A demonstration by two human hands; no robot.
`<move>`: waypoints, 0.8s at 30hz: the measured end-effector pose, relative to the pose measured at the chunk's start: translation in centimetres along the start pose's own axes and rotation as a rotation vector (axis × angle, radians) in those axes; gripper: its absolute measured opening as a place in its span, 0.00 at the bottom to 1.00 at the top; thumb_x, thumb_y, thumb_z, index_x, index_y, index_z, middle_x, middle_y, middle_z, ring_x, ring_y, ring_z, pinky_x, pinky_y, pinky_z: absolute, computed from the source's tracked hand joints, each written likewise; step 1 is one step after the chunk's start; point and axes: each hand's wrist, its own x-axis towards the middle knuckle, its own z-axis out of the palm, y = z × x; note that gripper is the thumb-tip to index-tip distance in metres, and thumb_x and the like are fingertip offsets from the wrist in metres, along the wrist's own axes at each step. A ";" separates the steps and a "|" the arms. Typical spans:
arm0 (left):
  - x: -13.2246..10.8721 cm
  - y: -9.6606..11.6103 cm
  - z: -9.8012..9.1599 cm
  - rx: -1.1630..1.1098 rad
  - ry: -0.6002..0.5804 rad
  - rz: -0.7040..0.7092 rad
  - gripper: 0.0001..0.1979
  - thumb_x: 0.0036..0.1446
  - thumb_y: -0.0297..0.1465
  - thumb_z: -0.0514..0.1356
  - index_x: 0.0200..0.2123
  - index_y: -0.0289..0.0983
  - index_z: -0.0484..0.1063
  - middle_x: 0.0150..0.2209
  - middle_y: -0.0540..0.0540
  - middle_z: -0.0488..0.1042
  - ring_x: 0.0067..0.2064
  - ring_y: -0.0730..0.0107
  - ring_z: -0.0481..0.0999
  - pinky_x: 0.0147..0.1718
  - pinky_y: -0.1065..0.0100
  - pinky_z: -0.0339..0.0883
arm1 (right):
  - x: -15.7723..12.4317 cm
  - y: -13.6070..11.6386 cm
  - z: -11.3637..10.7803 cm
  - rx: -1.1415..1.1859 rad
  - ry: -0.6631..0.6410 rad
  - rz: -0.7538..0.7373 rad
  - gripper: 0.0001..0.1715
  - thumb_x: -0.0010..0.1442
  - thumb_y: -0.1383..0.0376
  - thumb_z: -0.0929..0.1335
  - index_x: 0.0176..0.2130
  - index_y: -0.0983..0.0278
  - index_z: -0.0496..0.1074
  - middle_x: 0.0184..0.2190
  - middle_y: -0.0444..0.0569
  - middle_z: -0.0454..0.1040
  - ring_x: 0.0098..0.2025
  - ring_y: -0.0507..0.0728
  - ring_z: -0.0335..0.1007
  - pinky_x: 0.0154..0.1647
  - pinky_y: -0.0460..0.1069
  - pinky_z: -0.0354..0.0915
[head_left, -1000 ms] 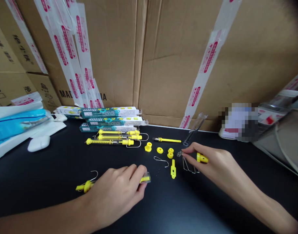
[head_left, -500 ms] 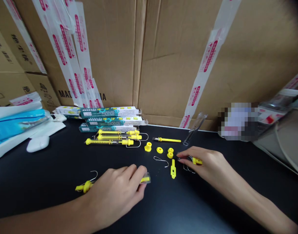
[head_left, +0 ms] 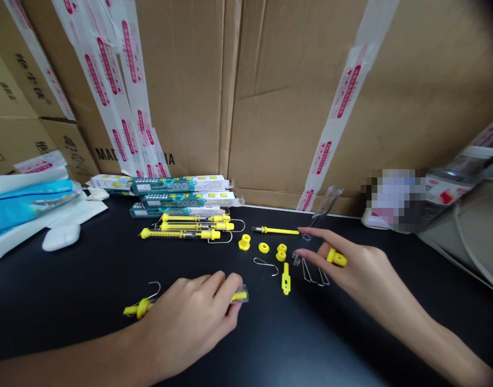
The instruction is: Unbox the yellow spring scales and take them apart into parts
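Head view: left fingers (head_left: 226,285) clench a clear tube (head_left: 241,295), right fingers (head_left: 322,236) grip a yellow cap (head_left: 337,258), while three seemingly finished spring scales (head_left: 185,227) lie beyond loose rings (head_left: 264,248) on the bench (head_left: 69,301).

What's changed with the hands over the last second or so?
The right hand has lifted off the wire clip and small spring, fingers stretching toward the glass tube, a yellow plastic piece still tucked in them. The left hand stayed on the clear tube; the yellow tab stayed put.
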 end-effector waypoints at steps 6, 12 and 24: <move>0.1 0.1 -0.1 0.004 -0.018 -0.009 0.05 0.64 0.27 0.55 0.42 0.42 0.65 0.33 0.53 0.75 0.32 0.60 0.81 0.22 0.65 0.66 | -1.2 -1.9 0.6 0.149 0.054 0.131 0.19 0.65 0.46 0.61 0.36 0.58 0.61 0.18 0.38 0.66 0.17 0.53 0.62 0.17 0.46 0.60; 0.1 0.2 -0.2 -0.006 -0.044 -0.032 0.05 0.64 0.26 0.55 0.42 0.42 0.65 0.34 0.52 0.76 0.33 0.60 0.82 0.24 0.65 0.68 | -3.2 -3.8 3.6 0.170 -0.025 -0.180 0.18 0.73 0.63 0.55 0.59 0.57 0.61 0.44 0.51 0.74 0.41 0.56 0.75 0.42 0.51 0.73; 0.1 0.3 -0.4 0.018 -0.097 -0.029 0.06 0.64 0.26 0.54 0.44 0.40 0.66 0.35 0.50 0.76 0.35 0.60 0.81 0.27 0.66 0.71 | -4.1 -4.5 4.9 0.139 -0.047 -0.455 0.19 0.70 0.71 0.63 0.59 0.60 0.62 0.49 0.54 0.74 0.50 0.60 0.74 0.53 0.55 0.74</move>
